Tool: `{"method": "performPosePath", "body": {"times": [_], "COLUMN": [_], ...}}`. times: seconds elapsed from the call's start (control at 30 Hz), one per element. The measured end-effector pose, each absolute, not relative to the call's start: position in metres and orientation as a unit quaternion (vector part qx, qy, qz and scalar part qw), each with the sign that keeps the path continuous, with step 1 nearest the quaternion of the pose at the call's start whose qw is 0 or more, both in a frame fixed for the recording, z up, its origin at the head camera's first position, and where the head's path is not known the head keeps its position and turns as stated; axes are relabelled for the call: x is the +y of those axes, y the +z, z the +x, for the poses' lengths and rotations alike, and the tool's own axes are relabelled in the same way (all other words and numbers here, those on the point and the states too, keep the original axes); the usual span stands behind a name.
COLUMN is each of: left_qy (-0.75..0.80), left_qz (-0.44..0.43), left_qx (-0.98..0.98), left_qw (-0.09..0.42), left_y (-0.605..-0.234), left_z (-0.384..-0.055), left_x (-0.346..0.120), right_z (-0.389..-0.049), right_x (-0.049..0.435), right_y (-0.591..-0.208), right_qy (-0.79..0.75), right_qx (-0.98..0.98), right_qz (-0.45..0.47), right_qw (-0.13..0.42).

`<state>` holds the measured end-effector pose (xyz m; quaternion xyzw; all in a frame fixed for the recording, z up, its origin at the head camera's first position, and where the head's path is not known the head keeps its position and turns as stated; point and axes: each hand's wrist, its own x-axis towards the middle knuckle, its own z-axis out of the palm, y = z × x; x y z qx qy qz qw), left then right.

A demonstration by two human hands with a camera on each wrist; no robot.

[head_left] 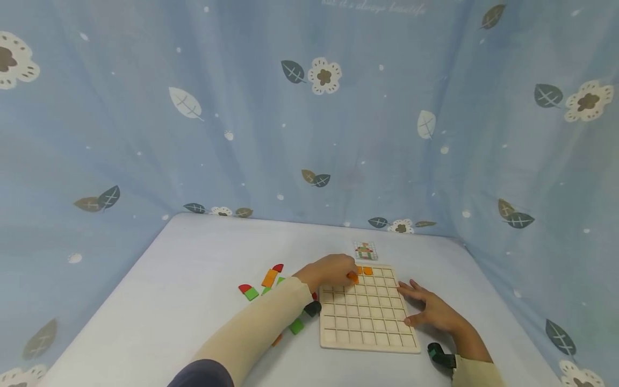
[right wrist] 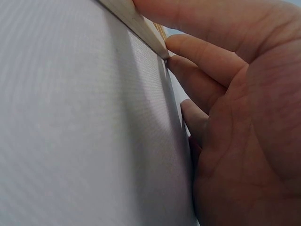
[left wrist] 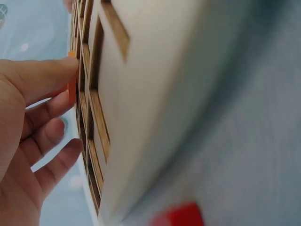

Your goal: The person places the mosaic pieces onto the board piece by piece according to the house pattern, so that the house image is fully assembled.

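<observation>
A wooden grid board (head_left: 367, 324) lies on the white table. My left hand (head_left: 332, 270) reaches over its far left part and pinches an orange tile (head_left: 354, 278) between thumb and fingers. Seen from the left wrist, that orange tile (left wrist: 72, 87) stands on edge at the grid, the other fingers spread loosely. Beside it, an orange piece (head_left: 368, 271) sits in a cell of the far row. My right hand (head_left: 432, 310) rests along the board's right edge, fingers extended; in the right wrist view the fingers (right wrist: 202, 52) touch the board's side (right wrist: 141, 26).
A small pattern card (head_left: 365, 251) lies behind the board. Left of the board are scattered pieces, among them an orange rectangle (head_left: 270, 278), a red piece (head_left: 245, 288) and a green square (head_left: 296, 326); my left sleeve (head_left: 261, 322) covers part of this area. A patterned blue curtain (head_left: 261, 134) surrounds the table.
</observation>
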<state>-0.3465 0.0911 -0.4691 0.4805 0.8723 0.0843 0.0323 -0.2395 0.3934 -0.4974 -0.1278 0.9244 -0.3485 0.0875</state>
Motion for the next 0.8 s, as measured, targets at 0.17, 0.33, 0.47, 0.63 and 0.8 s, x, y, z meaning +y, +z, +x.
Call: {"method": "performPosePath", "body": {"times": [0.17,0.33,0.47,0.63,0.8], "left_qy": [0.085,0.066,0.061,0.07,0.083], "left_qz": [0.498,0.503,0.495,0.479,0.464], "left_qx": [0.862,0.861,0.866,0.874,0.88], "left_qw": [0.022,0.025,0.033,0.052,0.059], "left_y": [-0.467,-0.463,-0.463,-0.465,-0.464], "left_z": [-0.346,-0.348,-0.349,-0.349,-0.347], "left_x": [0.098,0.108,0.111,0.109,0.105], "right_z": [-0.239,-0.236,-0.236,-0.239,-0.242], "right_x": [0.394,0.399,0.398,0.394,0.39], "right_y": [-0.496,-0.495,-0.495,-0.497,-0.499], "right_qy": [-0.321,-0.326,-0.332,-0.345,-0.348], "right_qx": [0.936,0.935,0.932,0.926,0.925], "right_qz": [-0.12,-0.12,-0.121,-0.12,-0.12], "right_qw": [0.078,0.077,0.079,0.09,0.095]}}
